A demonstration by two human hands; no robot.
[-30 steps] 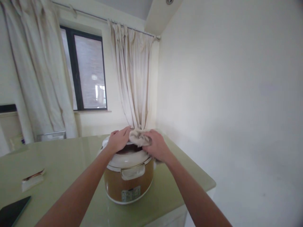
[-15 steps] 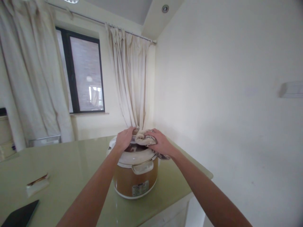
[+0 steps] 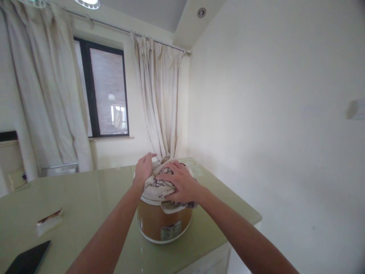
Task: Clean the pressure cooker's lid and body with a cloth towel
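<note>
A round brown-and-white cooker [image 3: 151, 220], with a label and a white handle on its near side, stands on the green-topped table. Bunched over its lid lies a patterned pale cloth [image 3: 154, 190], hiding most of the top. My right hand [image 3: 182, 182] grips this cloth from above, fingers bent into its folds, near the front right of the lid. At the lid's left side is my left hand [image 3: 144, 167], with its fingers stretched forward and to the right beside the cloth. Whether that hand presses on the lid, I cannot tell.
The green tabletop [image 3: 99, 205] has its right edge close to a white wall [image 3: 270, 133]. A dark flat device [image 3: 28, 258] and a small packet [image 3: 49, 222] lie at left. Behind are curtains [image 3: 159, 95] and a window [image 3: 110, 91].
My right hand has drawn the cloth nearer and spread it over the lid, covering the dark middle. My left hand has shifted slightly left, its fingers straighter. The view has turned slightly left.
</note>
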